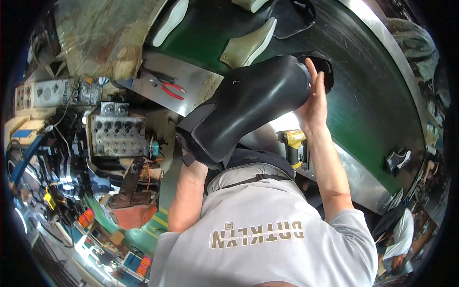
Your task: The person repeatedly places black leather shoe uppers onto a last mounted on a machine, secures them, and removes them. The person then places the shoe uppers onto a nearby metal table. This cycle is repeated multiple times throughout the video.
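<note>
A glossy black ankle boot point(248, 100) lies slanted in front of my body, its toe up and to the right. The boot's shaft covers my left hand; only the wrist and forearm point(189, 191) show below it, so the fingers are hidden. At the toe is my right hand point(314, 103), its fingers stretched out along the boot's rounded end. A yellow pneumatic stapler or nailer point(294, 143) sits beside my right forearm, under the boot. Behind my right fingers a black piece point(326, 69) is partly hidden.
Red-handled pliers point(167, 87) lie on a metal plate point(201, 79) to the left. Pale shoe lasts point(248, 45) and a black upper point(291, 19) rest on the green table point(368, 86). A machine with a knob panel point(119, 134) stands left; another person point(401, 234) is at the right.
</note>
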Available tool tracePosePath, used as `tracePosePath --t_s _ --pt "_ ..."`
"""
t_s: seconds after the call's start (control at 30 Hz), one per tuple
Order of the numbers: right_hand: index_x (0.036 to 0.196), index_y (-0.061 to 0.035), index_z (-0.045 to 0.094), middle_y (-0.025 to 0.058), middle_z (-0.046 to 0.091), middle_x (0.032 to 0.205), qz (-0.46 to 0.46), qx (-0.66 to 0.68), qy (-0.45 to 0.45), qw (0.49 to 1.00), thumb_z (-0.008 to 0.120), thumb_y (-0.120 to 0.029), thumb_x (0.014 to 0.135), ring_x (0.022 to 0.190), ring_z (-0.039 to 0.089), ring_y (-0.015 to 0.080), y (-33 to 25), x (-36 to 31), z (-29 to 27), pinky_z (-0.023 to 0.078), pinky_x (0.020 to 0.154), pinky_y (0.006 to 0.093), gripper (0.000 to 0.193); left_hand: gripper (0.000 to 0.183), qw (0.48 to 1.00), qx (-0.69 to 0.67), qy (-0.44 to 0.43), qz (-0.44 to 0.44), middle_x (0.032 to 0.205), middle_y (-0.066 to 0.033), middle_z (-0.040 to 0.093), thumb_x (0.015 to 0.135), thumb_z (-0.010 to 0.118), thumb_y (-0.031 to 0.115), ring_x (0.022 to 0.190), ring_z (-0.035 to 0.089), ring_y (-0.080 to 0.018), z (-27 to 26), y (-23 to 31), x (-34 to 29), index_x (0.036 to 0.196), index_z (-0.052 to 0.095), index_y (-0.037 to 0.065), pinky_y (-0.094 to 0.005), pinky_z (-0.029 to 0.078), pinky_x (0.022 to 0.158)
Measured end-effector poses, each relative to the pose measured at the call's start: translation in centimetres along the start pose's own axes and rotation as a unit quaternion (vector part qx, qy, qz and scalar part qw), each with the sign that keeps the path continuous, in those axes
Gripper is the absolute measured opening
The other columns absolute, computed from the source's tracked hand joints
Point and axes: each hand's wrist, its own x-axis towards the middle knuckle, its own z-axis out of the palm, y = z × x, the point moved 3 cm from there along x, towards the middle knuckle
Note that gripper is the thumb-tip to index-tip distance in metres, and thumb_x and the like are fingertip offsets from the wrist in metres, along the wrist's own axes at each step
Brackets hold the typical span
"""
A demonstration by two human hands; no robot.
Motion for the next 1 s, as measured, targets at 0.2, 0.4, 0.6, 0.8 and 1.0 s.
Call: tracePosePath --t_s 0.2,0.4,0.6,0.8,1.0 --pt "0.14 -0.0027 0.043 0.0089 0.056 0.131 0.01 -0.087 -0.059 0.994 0.059 -0.039 0.095 0.122 0.051 0.0181 1.2 -0.2 -1.0 0.035 0.107 0.0362 0.06 0.039 0.999 -0.01 -0.021 -0.025 0.124 -0.0141 0.06 0.09 0.06 0.01 0.111 0.059 -0.0212 -0.3 -0.8 -1.3 0.127 0.055 -0.001 -0.0345 0.048 0.097" --pt "0.126 0.0005 0.056 0.0105 0.062 0.119 0.011 -0.084 0.001 0.996 0.061 -0.028 0.095 0.107 0.06 0.0187 2.8 2.0 -1.3 0.048 0.094 0.0366 0.042 0.025 0.94 -0.296 0.09 -0.143 0.116 -0.0121 0.062 0.099 0.049 0.016 0.107 0.061 -0.0199 -0.2 -5.4 -3.0 0.117 0.056 0.001 -0.0334 0.049 0.095" --pt "0.106 0.0003 0.065 0.0102 0.068 0.101 0.021 -0.054 0.068 0.996 0.06 -0.025 0.096 0.089 0.065 0.0192 4.3 3.3 -3.4 0.052 0.085 0.0359 0.028 0.048 0.801 -0.529 0.049 -0.277 0.127 -0.016 0.06 0.102 0.038 0.033 0.112 0.061 -0.0269 -0.4 -9.4 -4.6 0.131 0.051 -0.002 -0.0395 0.047 0.1" --pt "0.102 0.0002 0.066 0.0072 0.068 0.092 0.081 -0.17 -0.01 0.982 0.06 -0.024 0.096 0.08 0.064 0.0163 5.1 1.4 -1.5 0.052 0.08 0.0316 0.026 0.032 0.81 -0.438 -0.033 -0.387 0.114 -0.0066 0.063 0.099 0.051 0.032 0.104 0.06 -0.0171 -2.0 -6.7 -8.7 0.116 0.056 0.005 -0.0332 0.047 0.095" --pt "0.098 -0.003 0.068 0.0045 0.069 0.088 0.205 -0.207 -0.164 0.943 0.063 -0.024 0.094 0.078 0.064 0.0122 9.4 1.7 6.5 0.053 0.074 0.0291 0.022 0.03 0.818 -0.46 -0.129 -0.32 0.108 -0.001 0.064 0.098 0.057 0.023 0.1 0.059 -0.0108 -6.0 -3.9 -7.2 0.119 0.06 0.003 -0.0247 0.046 0.09"
